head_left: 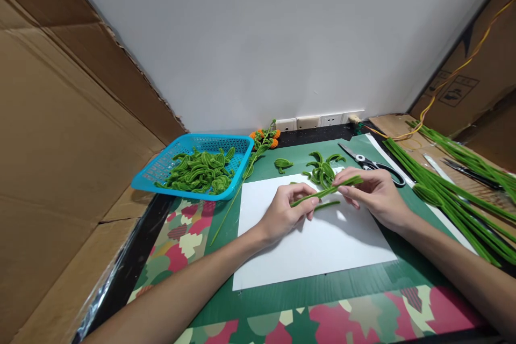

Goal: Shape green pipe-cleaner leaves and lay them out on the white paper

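Several short green pipe cleaners [322, 193] stretch between my two hands above a white sheet of paper [306, 258]. My left hand [288, 207] pinches their left end between thumb and fingers. At their right end, the fingertips of my right hand [368, 191] close on them. One short green piece [327, 205] shows just below the bundle; I cannot tell whether it lies on the paper. Just beyond my hands sits a cluster of green pipe-cleaner leaves [321, 169]. A single looped leaf [283, 164] lies left of the cluster.
A blue basket [237, 185] of green leaves stands at the left. Orange pipe-cleaner flowers [274, 137] lie by the wall. Scissors [373, 164] rest on the green mat [266, 306], near long green pipe cleaners [447, 199] at right. A yellow cord [443, 83] hangs at right.
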A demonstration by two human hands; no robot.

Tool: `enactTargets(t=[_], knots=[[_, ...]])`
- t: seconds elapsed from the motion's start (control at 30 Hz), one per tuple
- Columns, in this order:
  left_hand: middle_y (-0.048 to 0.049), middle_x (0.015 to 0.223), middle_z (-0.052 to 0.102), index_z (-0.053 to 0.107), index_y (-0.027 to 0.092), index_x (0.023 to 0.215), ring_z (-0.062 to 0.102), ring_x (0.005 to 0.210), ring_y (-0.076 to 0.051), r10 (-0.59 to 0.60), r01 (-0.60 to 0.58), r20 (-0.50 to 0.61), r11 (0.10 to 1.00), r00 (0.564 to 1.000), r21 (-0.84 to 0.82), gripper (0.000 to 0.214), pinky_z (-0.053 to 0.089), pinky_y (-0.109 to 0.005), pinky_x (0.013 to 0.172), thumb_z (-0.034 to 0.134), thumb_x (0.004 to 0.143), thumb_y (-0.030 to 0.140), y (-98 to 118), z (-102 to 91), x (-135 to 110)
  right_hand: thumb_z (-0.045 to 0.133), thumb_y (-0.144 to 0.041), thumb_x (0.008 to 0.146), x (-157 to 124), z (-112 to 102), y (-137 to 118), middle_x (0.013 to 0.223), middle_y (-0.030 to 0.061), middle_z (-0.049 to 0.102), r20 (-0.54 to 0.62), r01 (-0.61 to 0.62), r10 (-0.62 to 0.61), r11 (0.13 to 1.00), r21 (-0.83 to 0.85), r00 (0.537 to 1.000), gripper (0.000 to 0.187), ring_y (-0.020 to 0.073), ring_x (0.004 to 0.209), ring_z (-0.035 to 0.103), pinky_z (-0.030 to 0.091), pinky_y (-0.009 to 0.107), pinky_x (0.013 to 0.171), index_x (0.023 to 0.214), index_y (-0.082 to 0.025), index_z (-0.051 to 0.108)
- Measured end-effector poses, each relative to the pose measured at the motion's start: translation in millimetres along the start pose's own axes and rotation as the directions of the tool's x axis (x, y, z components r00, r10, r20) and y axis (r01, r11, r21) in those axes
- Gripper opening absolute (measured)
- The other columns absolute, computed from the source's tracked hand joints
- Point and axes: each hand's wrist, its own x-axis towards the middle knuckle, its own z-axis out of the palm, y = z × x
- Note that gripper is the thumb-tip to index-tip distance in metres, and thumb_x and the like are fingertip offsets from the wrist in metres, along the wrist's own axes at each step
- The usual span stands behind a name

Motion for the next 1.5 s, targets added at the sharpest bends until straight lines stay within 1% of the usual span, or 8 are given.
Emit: enactTargets(t=[0.2, 0.37, 0.77, 0.87, 0.93, 1.07, 1.33, 1.5], knots=[[0.0036, 0.061, 0.058, 0.069, 0.017, 0.090, 0.038, 0.040, -0.005, 0.015, -0.018, -0.138, 1.000, 0.990, -0.021, 0.035, 0.024, -0.019, 0.037, 0.078, 0.089, 0.051, -5.2, 0.8, 4.1, 0.081, -0.042, 0.090, -1.4, -1.5, 5.0, 0.084, 0.0078, 0.075, -0.056, 0.059, -0.076, 0.966, -0.253, 0.996, 0.023, 0.0153, 0.061, 0.060, 0.047, 0.026, 0.047, 0.086, -0.020, 0.083], [0.0036, 0.062, 0.060, 0.069, 0.016, 0.091, 0.038, 0.038, -0.003, 0.005, -0.013, -0.134, 0.998, 0.991, -0.055, 0.036, 0.025, -0.017, 0.035, 0.080, 0.088, 0.050, -5.3, 1.9, 4.4, 0.074, -0.036, 0.096, -5.8, 2.7, 6.0, 0.086, 0.0061, 0.080, 0.064, 0.185, -0.175, 0.867, -0.463, 0.982, 0.017, 0.0199, 0.070, 0.070, 0.055, 0.030, 0.060, 0.094, -0.023, 0.084], [0.0016, 0.065, 0.068, 0.071, 0.014, 0.093, 0.045, 0.036, -0.003, -0.043, -0.010, -0.258, 0.979, 0.965, -0.201, 0.040, 0.031, -0.015, 0.034, 0.090, 0.078, 0.046, -8.0, -4.0, 9.2, 0.068, -0.030, 0.101, -10.0, 4.9, 4.6, 0.112, 0.0081, 0.082, 0.118, 0.263, -0.238, 0.784, -0.562, 0.964, 0.024, 0.0230, 0.086, 0.077, 0.058, 0.030, 0.062, 0.119, -0.027, 0.082], [0.0007, 0.064, 0.069, 0.071, 0.013, 0.091, 0.045, 0.037, -0.002, -0.032, -0.017, -0.257, 0.982, 0.966, -0.186, 0.039, 0.033, -0.014, 0.034, 0.092, 0.077, 0.043, -8.4, -3.9, 9.3, 0.063, -0.022, 0.103, -10.8, 7.8, 6.0, 0.111, 0.0080, 0.082, 0.123, 0.342, -0.331, 0.766, -0.545, 0.936, 0.024, 0.0218, 0.092, 0.077, 0.061, 0.030, 0.070, 0.119, -0.026, 0.082], [-0.0001, 0.065, 0.070, 0.071, 0.013, 0.090, 0.047, 0.036, -0.003, -0.040, -0.012, -0.266, 0.982, 0.963, -0.189, 0.039, 0.033, -0.015, 0.033, 0.092, 0.077, 0.043, -8.6, -4.0, 9.5, 0.063, -0.018, 0.102, -11.2, 9.1, 9.1, 0.105, 0.0076, 0.083, 0.130, 0.384, -0.379, 0.738, -0.556, 0.916, 0.024, 0.0193, 0.083, 0.077, 0.060, 0.028, 0.068, 0.116, -0.024, 0.082], [-0.0009, 0.068, 0.071, 0.070, 0.013, 0.092, 0.052, 0.037, -0.005, -0.038, -0.010, -0.265, 0.984, 0.963, -0.179, 0.040, 0.032, -0.015, 0.030, 0.089, 0.079, 0.045, -10.5, -4.0, 10.1, 0.066, -0.016, 0.100, -10.9, 10.1, 14.0, 0.099, 0.0067, 0.083, 0.153, 0.414, -0.410, 0.683, -0.601, 0.899, 0.019, 0.0161, 0.070, 0.074, 0.056, 0.025, 0.058, 0.107, -0.022, 0.083], [-0.0026, 0.073, 0.074, 0.066, 0.013, 0.096, 0.058, 0.038, -0.008, -0.013, -0.028, -0.231, 0.985, 0.973, -0.170, 0.042, 0.034, -0.015, 0.028, 0.083, 0.086, 0.050, -10.0, -2.8, 10.3, 0.064, -0.014, 0.101, -10.8, 13.3, 11.6, 0.103, 0.0086, 0.083, 0.142, 0.437, -0.456, 0.647, -0.625, 0.878, 0.018, 0.0198, 0.081, 0.078, 0.061, 0.029, 0.068, 0.105, -0.019, 0.081], [-0.0033, 0.076, 0.075, 0.063, 0.014, 0.096, 0.061, 0.040, -0.009, -0.010, -0.031, -0.198, 0.979, 0.980, -0.203, 0.043, 0.035, -0.014, 0.029, 0.085, 0.085, 0.050, -8.4, -4.0, 10.3, 0.065, -0.013, 0.100, -11.7, 15.9, 12.2, 0.098, 0.0088, 0.084, 0.159, 0.471, -0.491, 0.615, -0.632, 0.856, 0.016, 0.0189, 0.074, 0.078, 0.059, 0.027, 0.062, 0.105, -0.018, 0.080]])
